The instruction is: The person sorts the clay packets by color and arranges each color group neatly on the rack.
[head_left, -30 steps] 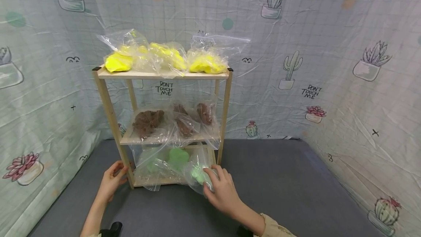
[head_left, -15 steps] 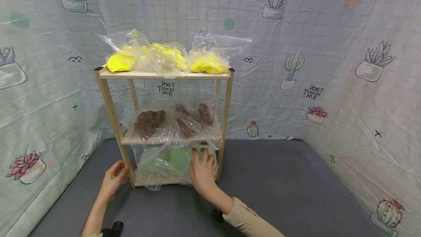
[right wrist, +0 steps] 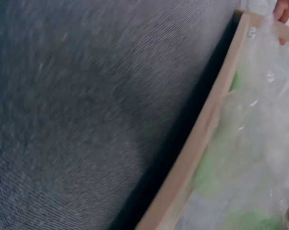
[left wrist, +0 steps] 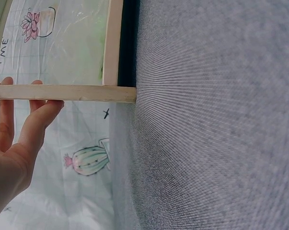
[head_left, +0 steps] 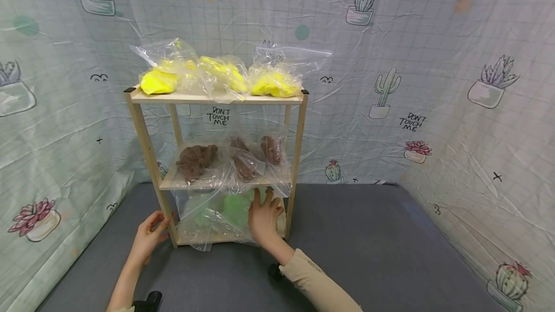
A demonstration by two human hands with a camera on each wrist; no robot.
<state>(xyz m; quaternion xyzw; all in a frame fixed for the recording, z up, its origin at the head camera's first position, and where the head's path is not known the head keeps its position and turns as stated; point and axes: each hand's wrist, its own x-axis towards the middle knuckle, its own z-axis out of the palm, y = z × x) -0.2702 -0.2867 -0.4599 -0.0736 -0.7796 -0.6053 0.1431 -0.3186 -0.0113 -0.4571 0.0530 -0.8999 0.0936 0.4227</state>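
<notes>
A small three-tier wooden shelf [head_left: 225, 97] stands on the grey table. My left hand [head_left: 147, 237] holds its front left post low down; in the left wrist view the thumb lies on one side of the post [left wrist: 86, 93] and fingers show on the other. My right hand [head_left: 263, 220] is inside the bottom tier at the right, fingers spread and pointing up near the underside of the middle board. Beside it lie clear bags with green contents [head_left: 236, 206], partly hidden by the hand. The right wrist view shows green bags [right wrist: 249, 143] behind the bottom rail [right wrist: 202, 129].
Clear bags with yellow contents [head_left: 223, 73] line the top tier. On the middle tier are bags with brown contents [head_left: 197, 160], their plastic hanging over the front edge. A cactus-print sheet [head_left: 355, 148] surrounds the dark grey tabletop [head_left: 368, 244].
My right hand has moved from the front right corner, where it held a green-filled bag, left and inward into the bottom tier. That bag is now hidden. My left hand stays on the post.
</notes>
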